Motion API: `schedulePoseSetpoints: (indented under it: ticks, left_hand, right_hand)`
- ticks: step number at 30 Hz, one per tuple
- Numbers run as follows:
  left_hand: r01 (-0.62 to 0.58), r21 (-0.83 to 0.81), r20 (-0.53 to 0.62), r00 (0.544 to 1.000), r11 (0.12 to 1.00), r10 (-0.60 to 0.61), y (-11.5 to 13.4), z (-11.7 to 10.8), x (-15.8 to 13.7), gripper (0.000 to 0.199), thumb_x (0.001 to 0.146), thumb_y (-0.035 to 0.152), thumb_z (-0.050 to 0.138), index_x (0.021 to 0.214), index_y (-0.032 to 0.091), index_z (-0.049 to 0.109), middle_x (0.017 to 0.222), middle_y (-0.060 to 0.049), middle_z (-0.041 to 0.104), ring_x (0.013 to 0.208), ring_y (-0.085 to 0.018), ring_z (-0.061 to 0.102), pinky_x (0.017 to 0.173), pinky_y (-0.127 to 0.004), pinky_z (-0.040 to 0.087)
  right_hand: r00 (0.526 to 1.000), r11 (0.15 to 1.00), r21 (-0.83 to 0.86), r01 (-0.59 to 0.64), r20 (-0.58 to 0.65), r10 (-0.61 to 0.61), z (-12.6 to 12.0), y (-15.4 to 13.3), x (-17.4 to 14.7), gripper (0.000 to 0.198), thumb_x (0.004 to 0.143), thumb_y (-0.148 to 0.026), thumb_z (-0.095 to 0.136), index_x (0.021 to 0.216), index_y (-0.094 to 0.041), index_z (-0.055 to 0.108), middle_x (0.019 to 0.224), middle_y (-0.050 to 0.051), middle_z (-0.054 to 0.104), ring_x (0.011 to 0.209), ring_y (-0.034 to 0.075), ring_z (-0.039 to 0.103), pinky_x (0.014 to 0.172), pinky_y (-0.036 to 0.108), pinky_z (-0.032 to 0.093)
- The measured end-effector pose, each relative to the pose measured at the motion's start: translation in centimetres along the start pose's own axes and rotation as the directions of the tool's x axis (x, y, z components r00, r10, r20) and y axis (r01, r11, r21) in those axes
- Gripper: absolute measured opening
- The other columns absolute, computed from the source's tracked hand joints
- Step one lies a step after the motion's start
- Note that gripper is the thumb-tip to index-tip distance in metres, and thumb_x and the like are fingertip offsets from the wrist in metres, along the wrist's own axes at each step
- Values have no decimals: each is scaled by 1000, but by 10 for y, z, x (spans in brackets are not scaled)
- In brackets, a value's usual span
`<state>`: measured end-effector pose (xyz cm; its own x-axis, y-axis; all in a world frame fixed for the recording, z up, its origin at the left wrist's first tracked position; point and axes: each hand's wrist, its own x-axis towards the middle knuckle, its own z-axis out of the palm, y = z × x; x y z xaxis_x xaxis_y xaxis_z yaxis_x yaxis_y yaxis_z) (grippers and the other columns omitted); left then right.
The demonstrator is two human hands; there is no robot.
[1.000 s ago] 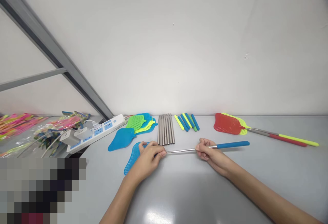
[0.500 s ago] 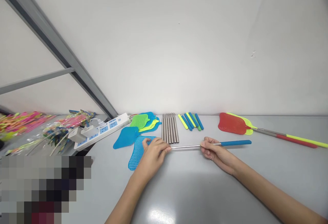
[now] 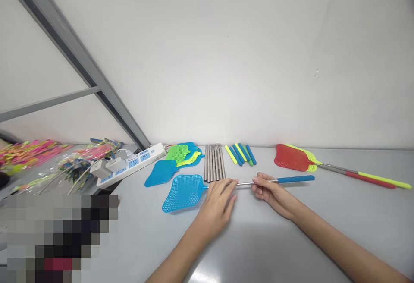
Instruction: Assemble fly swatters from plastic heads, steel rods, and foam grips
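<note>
A blue fly swatter (image 3: 185, 192) lies lengthwise in front of me, its perforated head on the left and its blue grip on the right. My left hand (image 3: 218, 205) is over the metal rod just right of the head, fingers curled across it and thumb apart below; the fingertips' undersides are hidden. My right hand (image 3: 270, 190) pinches the rod close to the blue grip (image 3: 296, 179). Behind the left hand, several metal rods (image 3: 214, 162) lie side by side. Beside them are several loose coloured grips (image 3: 241, 153) in blue, yellow and green.
Loose swatter heads (image 3: 161, 172) lie overlapping at the left. A white power strip (image 3: 132, 164) with plugs and cables stands beyond them, near bagged goods (image 3: 93, 153). On the right rest a red fly swatter (image 3: 291, 157) and a yellow one (image 3: 384, 180). A wall (image 3: 246, 67) rises behind.
My left hand has slid right along the rod, away from the head, uncovering the joint between them. My right hand keeps its hold near the grip.
</note>
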<state>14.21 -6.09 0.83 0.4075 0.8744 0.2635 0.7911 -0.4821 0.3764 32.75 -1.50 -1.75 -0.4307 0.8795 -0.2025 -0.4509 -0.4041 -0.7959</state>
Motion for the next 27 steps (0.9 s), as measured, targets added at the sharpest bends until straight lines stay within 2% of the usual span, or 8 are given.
schedulePoseSetpoints:
  ticks: [7, 10, 15, 20, 27]
  left_hand:
    - [-88, 14, 62, 994, 996, 86, 5, 6, 5, 44, 83, 27, 38, 125, 25, 26, 119, -6, 41, 109, -19, 34, 91, -37, 26]
    - [-78, 65, 77, 994, 995, 73, 5, 12, 10, 41, 85, 20, 30, 125, 26, 26, 113, -7, 44, 103, -20, 37, 85, -37, 29]
    - [-119, 89, 93, 990, 989, 111, 9, 21, 28, 35, 84, 13, 27, 116, 23, 36, 99, -5, 49, 90, -17, 43, 76, -31, 30]
    - [-101, 137, 8, 995, 985, 101, 10, 31, 44, 25, 86, 21, 26, 95, 22, 50, 81, -2, 52, 77, -15, 44, 68, -29, 28]
    - [-70, 185, -68, 994, 980, 84, 1, 33, 43, 25, 86, 31, 30, 84, 21, 53, 70, 0, 52, 69, -14, 43, 64, -29, 24]
  right_hand:
    - [1000, 1000, 18, -25, -6, 25, 0, -1, -1, 19, 70, -35, 57, 66, -17, 50, 60, 3, 57, 49, 9, 43, 48, 23, 30]
    - [1000, 1000, 23, -11, 17, 10, -1, 0, -1, 18, 69, -33, 57, 65, -18, 49, 60, 3, 57, 48, 10, 43, 48, 23, 30]
    - [999, 998, 59, 22, 29, -24, -1, 0, 1, 16, 69, -30, 57, 63, -19, 47, 59, 2, 55, 49, 10, 42, 49, 24, 30]
    - [998, 991, 121, 60, -16, -58, 0, -1, 2, 18, 67, -29, 57, 60, -19, 44, 58, 0, 50, 51, 11, 42, 49, 25, 29]
    - [999, 995, 99, 33, 38, -37, 1, 0, 3, 19, 69, -26, 57, 58, -18, 45, 55, -1, 46, 47, 8, 34, 47, 24, 26]
